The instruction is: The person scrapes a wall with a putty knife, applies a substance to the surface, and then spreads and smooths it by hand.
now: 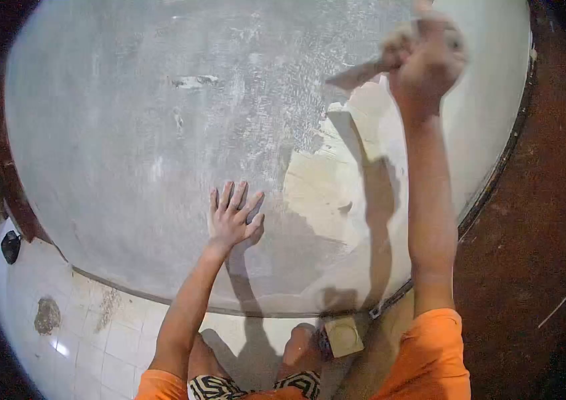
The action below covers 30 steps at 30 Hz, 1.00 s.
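Head view: right hand [427, 57], upper right, motion-blurred, fingers closed round scraper [357, 75]; handle mostly hidden, exact grip unclear. Scraper blade angles left, just above cream patch [323, 193]; contact can't tell. Right arm raised, near vertical. Left hand [231, 217], lower centre, open, fingers spread on grey wall [129, 133], arm slanting up from bottom edge.

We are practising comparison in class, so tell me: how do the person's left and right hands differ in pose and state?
The left hand is open, fingers spread; the right hand is closed around a scraper. The left hand looks sharp; the right hand is blurred. The left hand is lower in view, the right hand near the top. Both are bare.
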Tool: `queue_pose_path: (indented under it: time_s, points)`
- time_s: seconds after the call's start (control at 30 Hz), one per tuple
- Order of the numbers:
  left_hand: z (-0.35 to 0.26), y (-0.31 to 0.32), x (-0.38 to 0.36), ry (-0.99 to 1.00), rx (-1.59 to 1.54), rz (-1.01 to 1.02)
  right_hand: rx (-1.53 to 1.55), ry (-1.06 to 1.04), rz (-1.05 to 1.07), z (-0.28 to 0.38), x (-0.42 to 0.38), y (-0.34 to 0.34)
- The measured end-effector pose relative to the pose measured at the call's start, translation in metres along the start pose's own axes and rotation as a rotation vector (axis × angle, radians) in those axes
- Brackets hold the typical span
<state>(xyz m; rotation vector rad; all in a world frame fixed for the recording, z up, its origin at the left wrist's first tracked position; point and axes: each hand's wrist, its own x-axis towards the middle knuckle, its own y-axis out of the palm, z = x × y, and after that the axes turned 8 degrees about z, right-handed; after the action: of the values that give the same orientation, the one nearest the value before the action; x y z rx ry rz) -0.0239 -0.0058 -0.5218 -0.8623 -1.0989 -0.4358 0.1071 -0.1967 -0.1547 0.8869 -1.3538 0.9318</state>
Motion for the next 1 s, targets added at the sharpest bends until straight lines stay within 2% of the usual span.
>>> queue_pose_path:
  time_s: [0.03, 0.1, 0.17, 0.23, 0.27, 0.37, 0.4, 0.43, 0.5, 0.53, 0.57, 0.63, 0.7, 0.73, 0.77, 0.83, 0.87, 0.9, 0.93, 0.97, 1.0]
  points:
    - [0.000, 0.001, -0.001, 0.000, -0.006, -0.013, -0.018, -0.052, 0.054, 0.000, 0.001, -0.005]
    - [0.000, -0.003, -0.002, -0.004, -0.011, -0.006, -0.002, 0.099, -0.087, -0.012, -0.011, 0.004]
    - [0.000, -0.006, 0.003, -0.008, -0.010, -0.020, 0.093, 0.080, -0.071, -0.007, -0.005, 0.010]
    - [-0.001, -0.009, 0.000, -0.010, 0.007, 0.028, 0.058, 0.091, 0.097, -0.004, -0.006, 0.009]
    - [0.000, -0.006, 0.003, -0.005, 0.004, 0.023, 0.051, 0.037, 0.008, -0.004, 0.000, 0.004]
    - [-0.001, -0.005, -0.001, -0.001, -0.007, -0.007, -0.013, -0.021, -0.068, -0.025, 0.003, -0.017]
    - [-0.001, -0.006, 0.000, 0.000, -0.020, -0.013, 0.125, 0.153, -0.141, -0.042, -0.001, -0.016]
    - [-0.001, -0.006, 0.001, -0.003, -0.031, -0.025, 0.127, 0.153, -0.138, -0.047, 0.004, -0.017]
    - [-0.001, -0.006, -0.001, -0.005, -0.021, -0.023, -0.083, 0.064, -0.045, -0.052, 0.010, -0.021]
    - [-0.001, -0.004, 0.000, -0.003, -0.016, -0.026, -0.036, 0.181, -0.110, -0.016, 0.008, -0.002]
    - [-0.001, -0.003, 0.002, -0.004, -0.019, -0.028, 0.051, 0.059, -0.127, 0.005, 0.015, 0.005]
    - [-0.001, -0.005, 0.000, -0.004, -0.006, -0.032, 0.126, 0.023, -0.173, 0.006, 0.013, -0.001]
    - [-0.002, -0.009, -0.002, -0.009, 0.003, -0.009, -0.094, 0.158, -0.088, -0.020, 0.002, 0.010]
    - [-0.002, -0.009, 0.001, -0.013, 0.015, -0.007, -0.059, 0.215, -0.118, -0.017, 0.004, 0.011]
    - [-0.003, -0.009, 0.000, -0.011, 0.014, -0.007, -0.061, 0.215, -0.120, -0.015, 0.011, 0.009]
    - [-0.001, -0.005, 0.000, -0.011, -0.010, 0.003, 0.000, -0.012, -0.083, -0.003, 0.027, 0.017]
    - [-0.001, -0.003, 0.002, -0.013, -0.010, -0.003, 0.018, 0.094, -0.122, 0.025, 0.026, 0.018]
    - [-0.001, -0.003, 0.002, -0.013, -0.009, -0.011, 0.019, 0.095, -0.121, 0.003, 0.021, 0.011]
    - [-0.001, -0.004, 0.000, -0.012, -0.009, -0.013, 0.008, 0.072, -0.032, -0.036, 0.010, -0.002]
    - [-0.003, -0.007, -0.004, -0.012, -0.016, -0.003, -0.008, 0.052, 0.055, -0.055, 0.003, -0.011]
    - [-0.003, -0.007, -0.006, -0.013, -0.027, 0.008, -0.011, 0.053, 0.054, -0.051, 0.002, -0.013]
